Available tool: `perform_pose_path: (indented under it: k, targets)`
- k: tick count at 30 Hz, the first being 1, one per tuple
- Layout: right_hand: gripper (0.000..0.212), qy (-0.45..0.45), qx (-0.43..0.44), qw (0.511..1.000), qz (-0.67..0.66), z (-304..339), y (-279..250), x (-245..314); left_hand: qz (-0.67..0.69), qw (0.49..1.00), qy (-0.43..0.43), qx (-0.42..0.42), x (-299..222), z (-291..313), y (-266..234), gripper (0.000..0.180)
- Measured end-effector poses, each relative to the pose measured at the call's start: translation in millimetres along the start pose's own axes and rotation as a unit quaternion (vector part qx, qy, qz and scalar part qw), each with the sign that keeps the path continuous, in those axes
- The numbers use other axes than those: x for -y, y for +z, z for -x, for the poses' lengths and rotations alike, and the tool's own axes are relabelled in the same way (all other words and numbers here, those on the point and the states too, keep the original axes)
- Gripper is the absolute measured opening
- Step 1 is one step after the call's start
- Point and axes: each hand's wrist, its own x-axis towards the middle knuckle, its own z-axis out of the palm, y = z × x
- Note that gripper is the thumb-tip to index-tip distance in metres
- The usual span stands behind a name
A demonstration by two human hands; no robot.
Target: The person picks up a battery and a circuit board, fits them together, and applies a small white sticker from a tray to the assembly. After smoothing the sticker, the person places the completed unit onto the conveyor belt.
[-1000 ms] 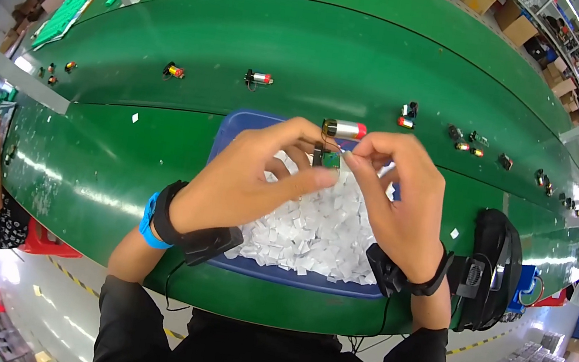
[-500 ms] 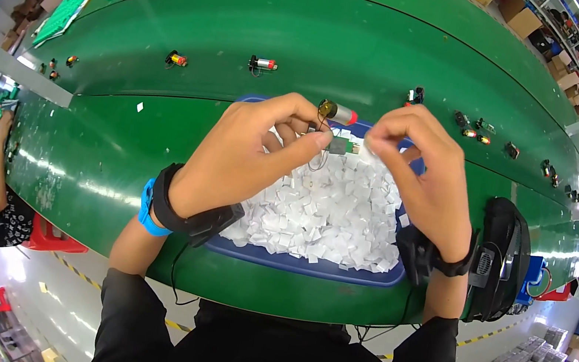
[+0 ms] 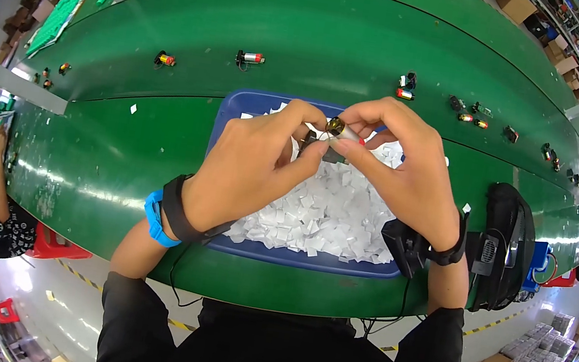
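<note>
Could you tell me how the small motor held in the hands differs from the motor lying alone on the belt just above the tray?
The held motor is pinched between the left hand and the right hand over the blue tray; the belt motor lies untouched on the green belt. The held one is partly hidden by fingers; the belt one shows fully. Both are small metal cylinders.

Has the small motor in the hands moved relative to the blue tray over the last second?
Cannot tell reliably: the small motor still sits between both hands over the blue tray's far edge; the camera itself shifted.
</note>
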Motion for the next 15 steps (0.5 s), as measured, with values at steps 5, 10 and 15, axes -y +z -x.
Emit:
perform_pose_path:
  k: [5, 10, 15]
  targets:
    - [0.030, -0.039, -0.033, 0.997, 0.062, 2.8, 7.0, 4.1, -0.013, 0.999, -0.040, -0.004, -3.1, 0.9, 3.7, 0.020]
    - [0.037, -0.125, -0.039, 0.981, 0.145, 0.6, 11.4, -0.4, 0.112, 0.990, -0.074, 0.032, 10.9, -0.2, 5.6, 0.016]
    - [0.038, -0.205, -0.015, 0.966, 0.156, -2.3, 6.4, 2.0, 0.362, 0.910, -0.134, 0.151, 27.7, -12.3, -10.1, 0.007]
